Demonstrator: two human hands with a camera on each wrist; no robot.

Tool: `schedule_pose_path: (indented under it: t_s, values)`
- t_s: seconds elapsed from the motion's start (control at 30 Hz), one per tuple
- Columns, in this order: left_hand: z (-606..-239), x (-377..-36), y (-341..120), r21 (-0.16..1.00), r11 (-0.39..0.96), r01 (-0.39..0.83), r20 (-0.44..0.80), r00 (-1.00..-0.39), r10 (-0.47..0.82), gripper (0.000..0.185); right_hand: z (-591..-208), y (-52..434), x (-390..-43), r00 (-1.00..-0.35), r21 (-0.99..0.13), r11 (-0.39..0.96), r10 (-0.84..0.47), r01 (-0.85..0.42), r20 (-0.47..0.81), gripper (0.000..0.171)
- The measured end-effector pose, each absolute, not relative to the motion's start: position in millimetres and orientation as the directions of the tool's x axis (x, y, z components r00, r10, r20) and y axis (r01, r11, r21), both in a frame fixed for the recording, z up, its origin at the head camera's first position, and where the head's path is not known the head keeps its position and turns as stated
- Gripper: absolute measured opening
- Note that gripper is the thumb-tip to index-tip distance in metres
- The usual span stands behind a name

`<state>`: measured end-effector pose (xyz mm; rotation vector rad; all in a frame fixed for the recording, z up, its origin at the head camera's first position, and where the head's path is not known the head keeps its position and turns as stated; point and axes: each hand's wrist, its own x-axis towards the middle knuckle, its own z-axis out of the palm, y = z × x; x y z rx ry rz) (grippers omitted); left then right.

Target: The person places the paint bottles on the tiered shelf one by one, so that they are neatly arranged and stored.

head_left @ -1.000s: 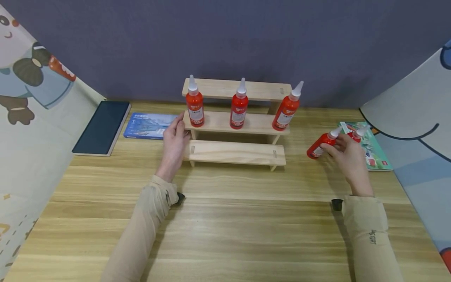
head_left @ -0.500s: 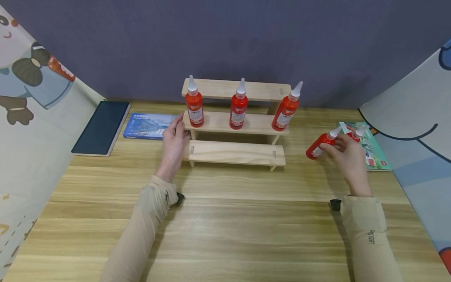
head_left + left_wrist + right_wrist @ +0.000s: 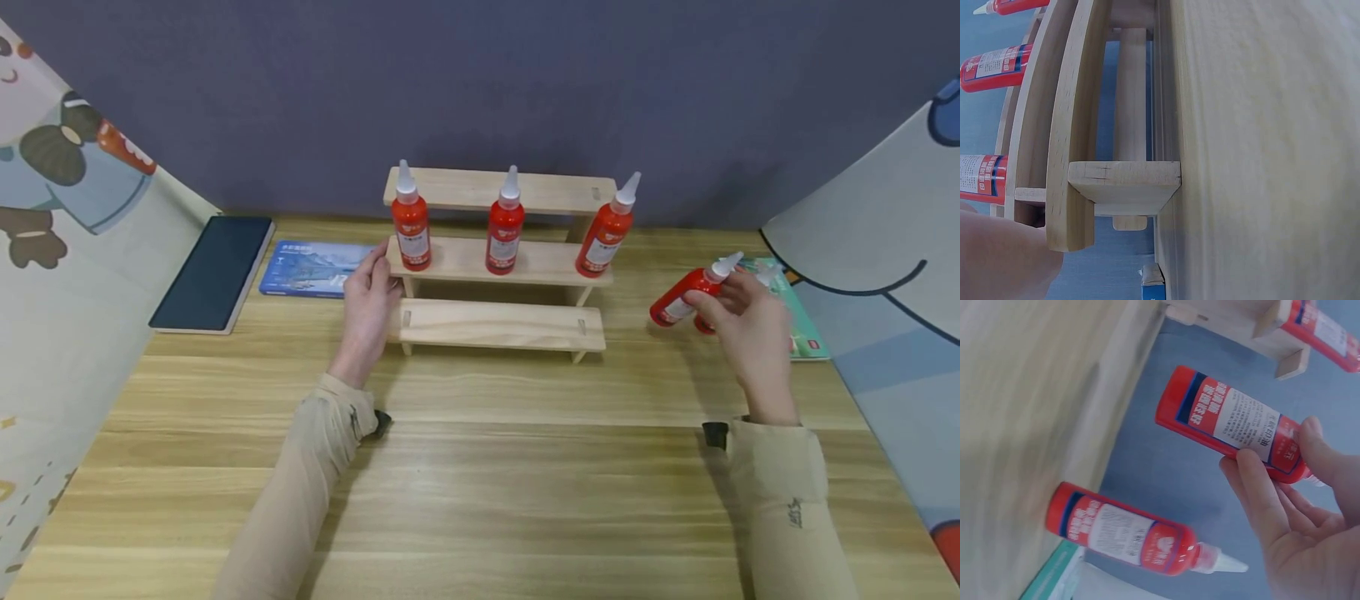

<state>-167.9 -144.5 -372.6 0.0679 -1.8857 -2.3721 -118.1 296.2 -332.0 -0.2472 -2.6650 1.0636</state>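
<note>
My right hand [image 3: 756,337] holds a red squeeze bottle [image 3: 688,298] with a white pointed cap, tilted and off the table, fingers and thumb near its cap end. A second red bottle [image 3: 1124,530] stands on the table beside it, apart from the held one and mostly hidden by the hand in the head view. My left hand [image 3: 367,304] grips the left end of the middle step of a three-step wooden display stand [image 3: 498,323]. Three matching bottles stand spaced along that step: left [image 3: 412,233], middle [image 3: 505,237] and right [image 3: 604,240].
A green book [image 3: 806,321] lies at the right. On the left lie a blue box-like item [image 3: 311,268] with a landscape picture and a dark notebook or tablet [image 3: 212,273]. A dark panel [image 3: 480,83] rises behind the stand. Printed side panels flank the wooden table [image 3: 525,500].
My right hand has lifted its bottle slightly and tipped it further over, uncovering the lower end of the bottle behind. My left hand and the stand keep their places.
</note>
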Motion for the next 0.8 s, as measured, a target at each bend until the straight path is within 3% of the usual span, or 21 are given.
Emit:
schedule_pose_path:
  t_s: [0.23, 0.8]
  values:
    - [-372, -168, -144, 0.972, -0.230, 0.051, 0.025, -0.993, -0.116, 0.046, -320, 282, -111, -0.932, -0.701, 0.711, 0.290, 0.059, 0.216, 0.063]
    - [-374, -169, -145, 0.970, -0.236, 0.053, 0.024, -0.992, -0.123, 0.045, -304, 242, -100, -0.911, -0.695, 0.717, 0.249, -0.055, 0.329, 0.056]
